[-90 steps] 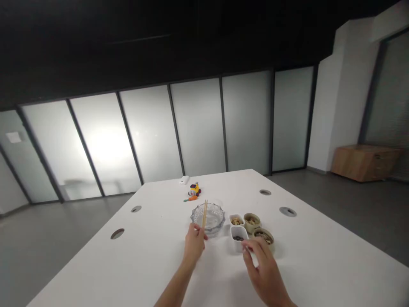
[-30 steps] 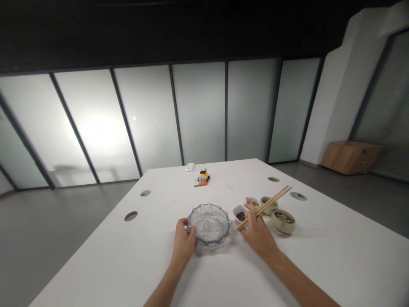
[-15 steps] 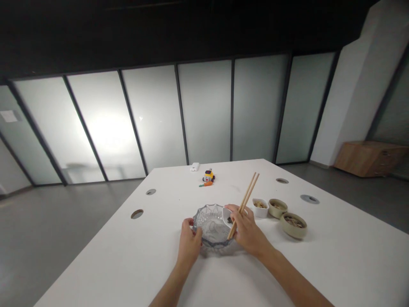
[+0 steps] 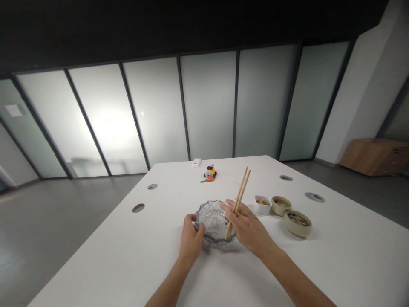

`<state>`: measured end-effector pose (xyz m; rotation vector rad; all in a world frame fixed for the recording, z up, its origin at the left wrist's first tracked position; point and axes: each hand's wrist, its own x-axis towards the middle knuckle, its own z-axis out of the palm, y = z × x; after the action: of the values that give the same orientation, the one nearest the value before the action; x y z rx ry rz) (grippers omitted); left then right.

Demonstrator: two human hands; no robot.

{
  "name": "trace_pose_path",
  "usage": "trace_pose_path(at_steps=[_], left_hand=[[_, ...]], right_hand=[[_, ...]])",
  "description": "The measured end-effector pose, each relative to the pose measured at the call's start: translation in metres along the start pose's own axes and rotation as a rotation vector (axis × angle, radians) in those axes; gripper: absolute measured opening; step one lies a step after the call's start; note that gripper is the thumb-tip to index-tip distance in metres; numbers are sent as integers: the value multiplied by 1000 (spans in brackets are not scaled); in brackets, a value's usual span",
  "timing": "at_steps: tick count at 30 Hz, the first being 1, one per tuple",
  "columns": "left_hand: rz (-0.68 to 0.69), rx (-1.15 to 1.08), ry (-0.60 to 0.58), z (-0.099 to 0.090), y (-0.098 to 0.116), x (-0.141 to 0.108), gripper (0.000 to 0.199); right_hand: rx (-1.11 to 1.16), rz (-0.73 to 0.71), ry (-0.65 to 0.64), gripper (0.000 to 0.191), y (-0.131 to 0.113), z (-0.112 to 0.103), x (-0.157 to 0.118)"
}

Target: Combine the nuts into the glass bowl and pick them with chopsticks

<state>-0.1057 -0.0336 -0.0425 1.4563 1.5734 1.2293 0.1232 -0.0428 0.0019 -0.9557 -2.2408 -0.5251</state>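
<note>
A cut-glass bowl (image 4: 212,220) sits on the white table (image 4: 121,264) in front of me. My left hand (image 4: 191,239) grips its left rim. My right hand (image 4: 248,229) hovers over the bowl's right rim and holds a pair of wooden chopsticks (image 4: 241,189), which stick up and away from me. The small white dish with dark contents that was next to the bowl earlier is not visible; the back of my right hand may hide it.
To the right stand a small white dish (image 4: 262,204) of light food and two beige bowls (image 4: 280,205) (image 4: 297,223). Further back lie a yellow toy (image 4: 210,172), an orange carrot toy (image 4: 207,180) and a white box (image 4: 196,162). Round cable holes (image 4: 138,208) dot the table.
My right hand took the chopsticks from my left, lifted the dark-filled white dish and moved left over the glass bowl. My left hand shifted to the bowl's rim and stayed there.
</note>
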Motion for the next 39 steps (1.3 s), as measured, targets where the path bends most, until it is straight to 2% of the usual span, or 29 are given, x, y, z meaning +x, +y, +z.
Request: trace_pose_path(at_steps=[6,14,19,30,33,36,37,39], left_hand=[[25,23,10,-1,1,0,27],[46,38,14,-2,2,0,27],[46,49,17,-1,1,1,27],[56,57,27,1,3,0,28],[64,62,29,1,5,0,27],[75,62,28,-1,5,0,26],[78,61,25,-2,4,0,27],[85,58,17,-3,3,1,28]], right_hand=[[1,15,17,54,-1,0,-3],[-83,11,95,40,2,-3,-7],[-45,-48,89,35,2,-3,-6],[46,-64,38,45,-1,-5,-2],[120,12,40,55,3,-3,-9],[292,197,85,69,7,1,-19],[358,266,99,67,8,3,-22],[483,394,130,48,8,4,-27]])
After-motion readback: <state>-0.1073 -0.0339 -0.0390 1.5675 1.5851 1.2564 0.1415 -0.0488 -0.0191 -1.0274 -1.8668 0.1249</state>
